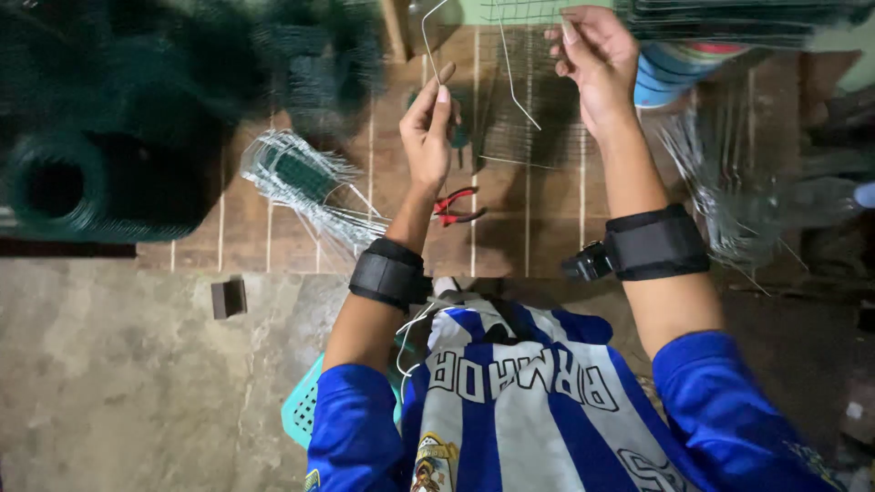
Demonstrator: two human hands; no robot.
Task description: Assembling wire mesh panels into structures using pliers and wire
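Observation:
My left hand [428, 128] pinches one end of a thin bent silver wire [425, 36] between thumb and fingers, held up over the wooden boards. My right hand [592, 59] is raised farther right, fingers curled on the other part of the wire [518, 87], which hangs down in a hook shape. Below them lies a square panel of wire mesh [533, 137]. Both wrists wear black straps. Red-handled pliers [456, 208] lie on the boards just right of my left forearm.
A bundle of cut silver wires [305, 182] lies at left. Dark green mesh rolls [100, 173] fill the far left. More wire pieces [729, 182] lie at right, stacked mesh panels [729, 18] at top right. A small dark block [228, 298] sits on the stone floor.

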